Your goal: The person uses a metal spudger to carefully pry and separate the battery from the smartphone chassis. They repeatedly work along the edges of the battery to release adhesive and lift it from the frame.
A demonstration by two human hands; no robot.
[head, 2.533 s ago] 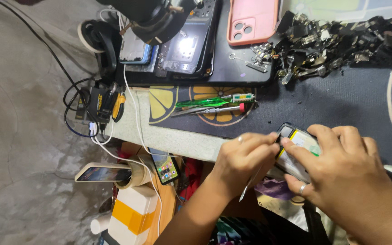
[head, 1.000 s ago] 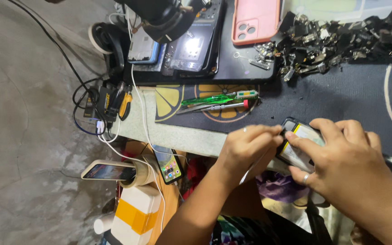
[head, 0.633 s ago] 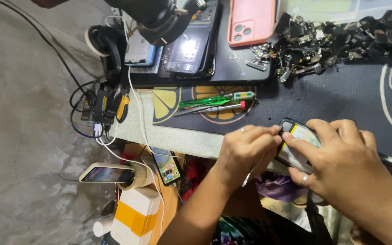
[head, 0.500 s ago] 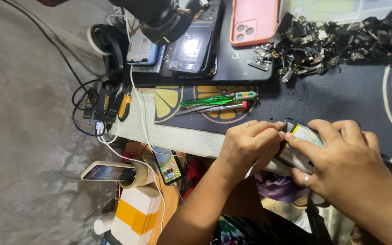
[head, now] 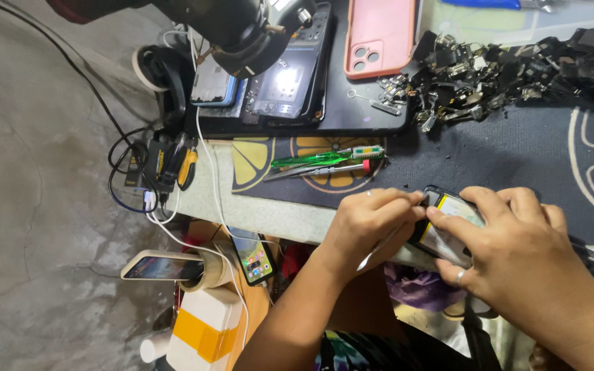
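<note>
An opened phone (head: 454,218) with a yellow part inside lies at the near edge of the dark mat (head: 517,148). My right hand (head: 517,257), a ring on one finger, grips this phone from the right and covers much of it. My left hand (head: 369,225) pinches a thin pale metal tool (head: 381,246). The tool's upper end meets the phone's left edge, and its tip is hidden under my fingers.
A green-handled tool and a red-tipped one (head: 324,163) lie on the mat's lemon print. Behind are a black tray with phone bodies (head: 290,75), a pink phone case (head: 378,36) and a heap of small dark parts (head: 510,65). Cables, chargers (head: 163,165) and two lit phones (head: 256,255) sit left and below.
My left hand has shifted slightly right, closer against the phone's edge, fingers curled tighter on the tool. My right hand keeps its hold on the phone.
</note>
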